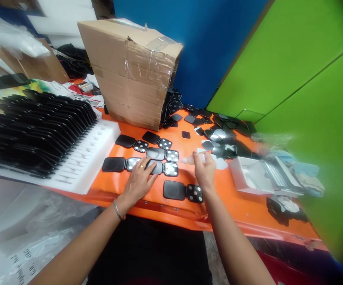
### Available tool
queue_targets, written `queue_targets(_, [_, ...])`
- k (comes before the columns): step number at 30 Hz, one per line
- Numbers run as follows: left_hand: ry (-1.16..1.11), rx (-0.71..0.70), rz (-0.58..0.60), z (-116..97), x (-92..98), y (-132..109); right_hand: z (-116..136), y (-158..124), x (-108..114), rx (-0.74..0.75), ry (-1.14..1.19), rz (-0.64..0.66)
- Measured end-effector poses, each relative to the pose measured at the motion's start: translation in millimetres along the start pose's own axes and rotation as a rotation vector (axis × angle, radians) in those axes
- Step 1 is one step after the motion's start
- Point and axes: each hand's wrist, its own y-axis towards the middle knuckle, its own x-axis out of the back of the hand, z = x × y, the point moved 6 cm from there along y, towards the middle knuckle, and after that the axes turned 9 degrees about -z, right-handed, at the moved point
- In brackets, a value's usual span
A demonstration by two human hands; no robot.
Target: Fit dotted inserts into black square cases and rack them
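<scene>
My left hand (138, 180) lies palm down with its fingers spread, the fingertips touching black hinged pieces on the orange table. Under and beside those fingers is one hinged piece (170, 169) with round dots on its smaller square part. My right hand (205, 170) is closed around a small white squeeze bottle (189, 159), its narrow tip pointing left toward the pieces. Several similar pieces lie opened flat around the hands, one of them (174, 190) near the table's front edge. The right fist covers most of the bottle.
A tall cardboard box (129, 79) stands at the back. On the left, white foam (85, 170) holds rows of black panels (40, 126). Loose black plates (218, 136) are heaped at the back right, near an open white carton (242, 188). Blue and green panels rise behind.
</scene>
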Motion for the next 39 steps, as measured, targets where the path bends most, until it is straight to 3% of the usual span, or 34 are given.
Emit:
queue_targets(8, [0.052,-0.016,0.046,0.3,-5.1,-0.7,2.4,23.4,-25.4,0.059,-0.042,-0.079])
queue_targets(17, [0.045,0.002,0.045,-0.4,-2.8,0.7,2.1,30.4,-40.2,0.124,-0.133,-0.068])
queue_targets(29, [0.039,0.008,0.032,-1.3,-1.4,1.0,12.6,15.7,-27.3,0.165,-0.145,-0.028])
queue_targets(39, [0.023,0.011,0.028,-0.7,-0.7,1.3,9.9,8.2,-29.1,0.148,-0.163,0.036])
